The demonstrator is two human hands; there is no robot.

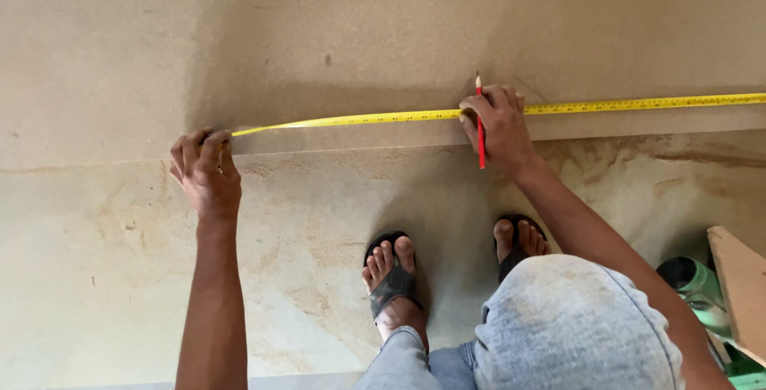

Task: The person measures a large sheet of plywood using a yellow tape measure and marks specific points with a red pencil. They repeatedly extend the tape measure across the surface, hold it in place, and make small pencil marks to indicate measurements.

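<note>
Item: yellow tape measure (383, 117), stretched flat across a tan board (359, 31) from 9 to 3 o'clock. Left hand (206, 173), grip closed, pins the tape's end at 9. Right hand (501, 128), grip closed, presses the tape and holds a red pencil (479, 130). Sandalled feet (392, 278) at 6.

No packages, labels, signs or screens can be seen anywhere in the frame.
</note>
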